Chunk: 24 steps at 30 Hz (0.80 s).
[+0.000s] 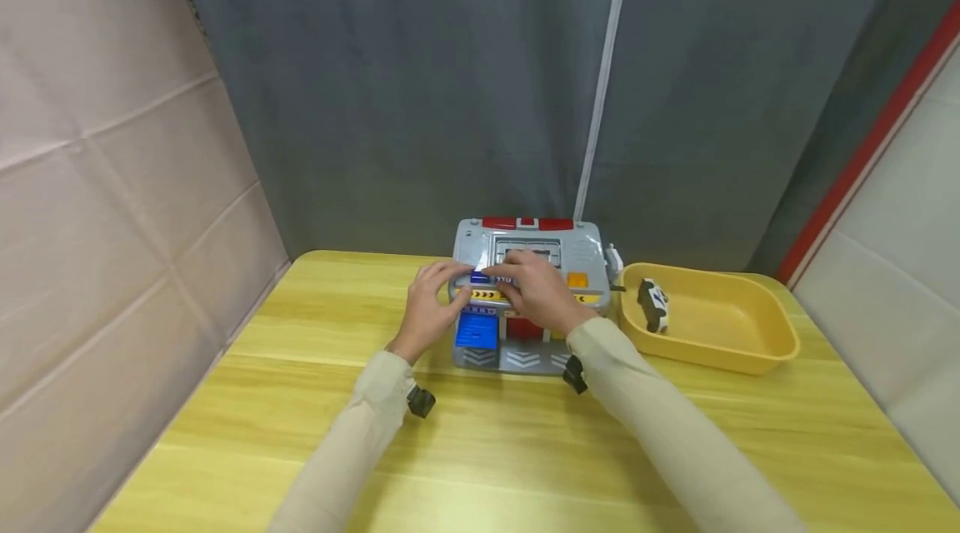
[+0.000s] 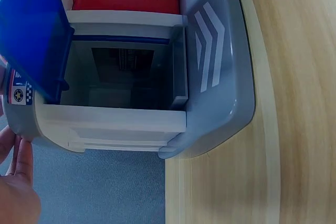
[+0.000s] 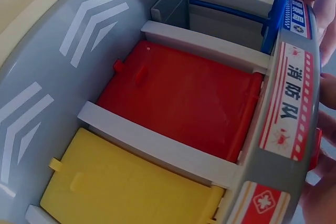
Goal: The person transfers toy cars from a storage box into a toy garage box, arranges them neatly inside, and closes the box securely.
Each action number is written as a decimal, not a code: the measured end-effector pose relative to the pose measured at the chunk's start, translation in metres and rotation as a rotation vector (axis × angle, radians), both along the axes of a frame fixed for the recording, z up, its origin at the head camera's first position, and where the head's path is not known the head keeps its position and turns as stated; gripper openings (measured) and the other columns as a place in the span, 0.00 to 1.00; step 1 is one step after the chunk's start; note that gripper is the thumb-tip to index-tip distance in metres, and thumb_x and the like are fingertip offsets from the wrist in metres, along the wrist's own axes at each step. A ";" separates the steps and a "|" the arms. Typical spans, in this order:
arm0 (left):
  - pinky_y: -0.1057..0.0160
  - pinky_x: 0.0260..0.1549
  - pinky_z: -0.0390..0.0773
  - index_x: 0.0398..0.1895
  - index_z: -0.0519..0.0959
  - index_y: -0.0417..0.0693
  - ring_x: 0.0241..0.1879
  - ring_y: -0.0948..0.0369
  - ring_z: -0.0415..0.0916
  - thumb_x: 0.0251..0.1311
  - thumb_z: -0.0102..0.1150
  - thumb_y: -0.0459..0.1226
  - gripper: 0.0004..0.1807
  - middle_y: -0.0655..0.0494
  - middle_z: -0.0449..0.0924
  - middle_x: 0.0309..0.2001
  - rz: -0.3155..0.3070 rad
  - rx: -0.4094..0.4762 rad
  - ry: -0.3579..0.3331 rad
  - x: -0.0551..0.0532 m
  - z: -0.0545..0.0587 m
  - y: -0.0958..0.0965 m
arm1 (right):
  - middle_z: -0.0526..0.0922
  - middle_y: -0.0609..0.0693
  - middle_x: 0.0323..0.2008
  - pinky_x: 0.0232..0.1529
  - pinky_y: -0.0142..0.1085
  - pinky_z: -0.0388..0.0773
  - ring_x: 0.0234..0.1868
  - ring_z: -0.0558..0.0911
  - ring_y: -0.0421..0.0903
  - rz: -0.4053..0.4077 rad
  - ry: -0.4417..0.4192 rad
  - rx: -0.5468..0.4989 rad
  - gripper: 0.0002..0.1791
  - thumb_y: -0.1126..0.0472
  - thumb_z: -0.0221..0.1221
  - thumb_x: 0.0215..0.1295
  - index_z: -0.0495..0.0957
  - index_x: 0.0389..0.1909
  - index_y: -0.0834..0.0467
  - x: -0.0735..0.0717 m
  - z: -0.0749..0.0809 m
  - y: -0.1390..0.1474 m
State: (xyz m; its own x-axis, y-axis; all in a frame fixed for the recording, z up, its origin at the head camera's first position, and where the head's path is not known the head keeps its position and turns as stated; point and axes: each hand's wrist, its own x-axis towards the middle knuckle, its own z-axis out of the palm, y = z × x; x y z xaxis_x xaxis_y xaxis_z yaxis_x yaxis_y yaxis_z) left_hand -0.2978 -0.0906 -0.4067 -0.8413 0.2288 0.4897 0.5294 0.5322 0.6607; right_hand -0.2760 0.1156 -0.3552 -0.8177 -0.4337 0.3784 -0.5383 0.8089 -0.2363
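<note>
A grey toy garage (image 1: 588, 239) stands on the table, with a blue door (image 1: 476, 331) swung up and its bay (image 2: 118, 72) exposed. Beside that bay, a red door (image 3: 181, 95) and a yellow door (image 3: 123, 182) are down. My left hand (image 1: 430, 308) touches the roof's left corner, index fingertip at a blue button (image 1: 478, 276) and thumb lower at the front edge. From the right, my right hand (image 1: 542, 287) reaches over the roof, its index fingertip at the same button and its thumb near the yellow strip. Its other fingers are partly hidden.
To the right, a yellow tray (image 1: 720, 354) sits close to the garage, holding a black-and-white toy car (image 1: 654, 306) at its left end. A white part (image 1: 613, 260) sticks out of the garage's right side. A grey curtain (image 1: 390, 117) hangs behind the wooden table (image 1: 480, 450).
</note>
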 end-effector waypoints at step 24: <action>0.45 0.58 0.70 0.57 0.82 0.58 0.54 0.55 0.68 0.65 0.60 0.42 0.17 0.53 0.82 0.55 0.009 -0.004 -0.004 0.009 -0.001 -0.001 | 0.84 0.55 0.42 0.50 0.48 0.85 0.43 0.81 0.51 -0.168 0.215 -0.315 0.13 0.68 0.63 0.64 0.83 0.50 0.61 0.039 0.012 0.089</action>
